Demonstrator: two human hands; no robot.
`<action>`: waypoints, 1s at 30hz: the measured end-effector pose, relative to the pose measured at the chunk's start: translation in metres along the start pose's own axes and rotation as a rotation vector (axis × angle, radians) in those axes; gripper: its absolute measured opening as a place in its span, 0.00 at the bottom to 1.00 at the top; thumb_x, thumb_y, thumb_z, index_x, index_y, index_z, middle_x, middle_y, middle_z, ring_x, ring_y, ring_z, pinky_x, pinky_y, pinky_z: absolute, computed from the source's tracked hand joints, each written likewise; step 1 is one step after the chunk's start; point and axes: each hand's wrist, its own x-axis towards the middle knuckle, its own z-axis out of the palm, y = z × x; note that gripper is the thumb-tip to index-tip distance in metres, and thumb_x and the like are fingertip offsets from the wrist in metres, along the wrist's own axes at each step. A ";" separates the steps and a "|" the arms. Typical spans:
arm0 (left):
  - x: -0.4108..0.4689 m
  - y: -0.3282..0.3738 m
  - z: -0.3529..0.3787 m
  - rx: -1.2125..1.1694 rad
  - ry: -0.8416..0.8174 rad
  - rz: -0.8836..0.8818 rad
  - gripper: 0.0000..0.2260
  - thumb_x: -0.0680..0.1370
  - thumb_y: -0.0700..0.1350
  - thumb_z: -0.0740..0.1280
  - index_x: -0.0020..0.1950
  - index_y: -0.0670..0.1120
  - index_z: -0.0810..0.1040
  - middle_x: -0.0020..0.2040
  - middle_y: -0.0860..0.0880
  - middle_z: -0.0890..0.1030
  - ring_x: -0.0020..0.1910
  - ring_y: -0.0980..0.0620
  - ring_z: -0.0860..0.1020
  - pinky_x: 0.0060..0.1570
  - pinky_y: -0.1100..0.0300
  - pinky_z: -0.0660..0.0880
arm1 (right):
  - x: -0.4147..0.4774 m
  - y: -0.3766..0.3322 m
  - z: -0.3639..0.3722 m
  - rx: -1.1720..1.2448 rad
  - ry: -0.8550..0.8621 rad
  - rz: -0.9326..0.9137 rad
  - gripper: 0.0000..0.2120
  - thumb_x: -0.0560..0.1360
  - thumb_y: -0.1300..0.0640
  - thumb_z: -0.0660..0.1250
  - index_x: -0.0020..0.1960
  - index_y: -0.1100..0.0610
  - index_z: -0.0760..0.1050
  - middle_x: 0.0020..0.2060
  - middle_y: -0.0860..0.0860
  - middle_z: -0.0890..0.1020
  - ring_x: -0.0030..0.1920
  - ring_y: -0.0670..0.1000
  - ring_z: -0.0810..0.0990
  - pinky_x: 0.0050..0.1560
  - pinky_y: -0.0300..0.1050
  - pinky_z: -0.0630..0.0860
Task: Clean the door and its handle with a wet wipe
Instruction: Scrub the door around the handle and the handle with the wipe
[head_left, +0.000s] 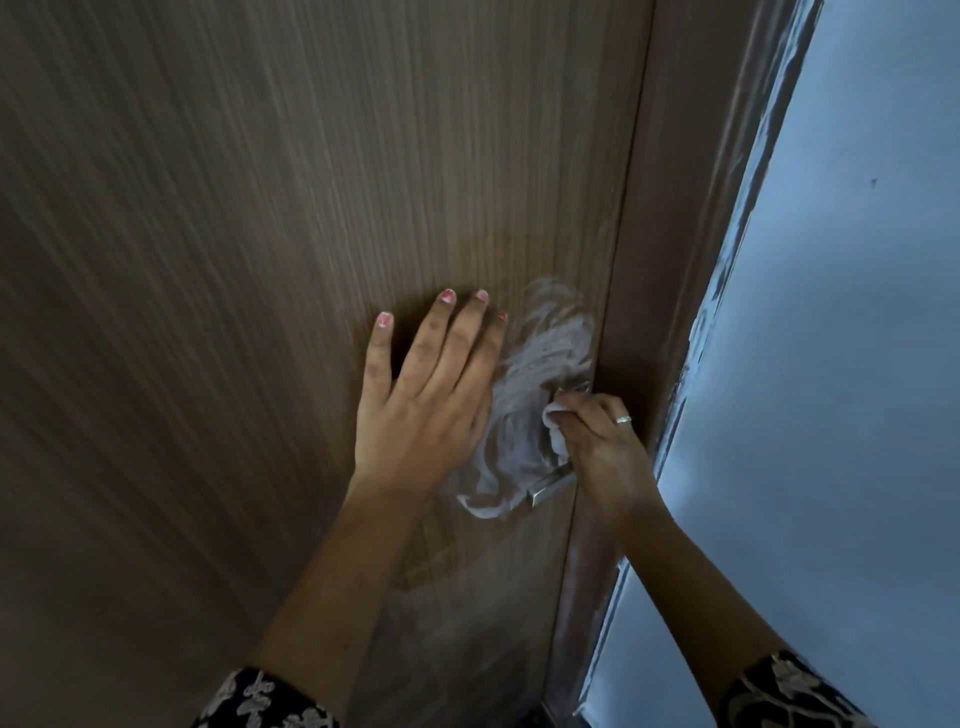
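A brown wood-grain door (234, 234) fills most of the view. Its metal lever handle (545, 488) sticks out near the door's right edge, mostly covered by a white wet wipe (530, 395) that looks blurred with motion. My right hand (602, 447), with a ring on one finger, is closed on the wipe at the handle. My left hand (426, 395) lies flat on the door just left of the handle, fingers spread, holding nothing.
The brown door frame (675, 260) runs along the door's right edge. Beyond it is a pale blue-white wall (831, 364) with rough paint along the frame's border. Patterned dark sleeves show at the bottom corners.
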 end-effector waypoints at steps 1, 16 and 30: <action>0.000 0.000 0.000 0.006 -0.002 -0.002 0.17 0.80 0.49 0.61 0.69 0.50 0.74 0.69 0.50 0.74 0.70 0.50 0.66 0.73 0.43 0.50 | 0.001 -0.001 -0.001 0.011 0.030 -0.002 0.19 0.65 0.62 0.74 0.55 0.59 0.78 0.55 0.55 0.80 0.53 0.61 0.78 0.40 0.51 0.82; -0.002 0.000 0.002 -0.002 -0.006 0.004 0.17 0.80 0.49 0.59 0.69 0.49 0.74 0.67 0.50 0.75 0.70 0.50 0.66 0.73 0.44 0.49 | 0.028 -0.022 -0.015 0.347 0.265 0.603 0.13 0.78 0.60 0.59 0.58 0.59 0.78 0.54 0.55 0.82 0.54 0.55 0.80 0.55 0.37 0.69; -0.003 0.000 0.003 0.012 0.006 0.019 0.18 0.80 0.49 0.59 0.69 0.48 0.73 0.67 0.49 0.76 0.69 0.49 0.67 0.73 0.44 0.50 | 0.006 -0.042 -0.001 0.462 0.092 0.597 0.26 0.79 0.58 0.60 0.75 0.57 0.56 0.70 0.58 0.68 0.69 0.57 0.67 0.69 0.53 0.67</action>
